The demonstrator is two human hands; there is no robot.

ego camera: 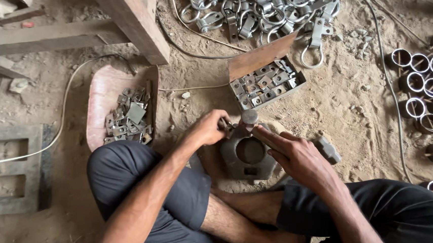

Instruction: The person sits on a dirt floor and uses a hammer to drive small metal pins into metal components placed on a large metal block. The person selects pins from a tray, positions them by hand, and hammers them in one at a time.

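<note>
I sit cross-legged on a dirt floor. My left hand pinches a small metal piece against the top of a heavy grey iron block that has a round hole in it. A hammer handle fills my right hand, and the hammer head rests just above the block, beside the left fingers. A small box of square metal brackets stands right behind the block.
A reddish tray with flat metal plates lies at the left. A heap of metal clamps is at the top, short steel rings at the right, wooden beams at the upper left, and a cable runs across the floor.
</note>
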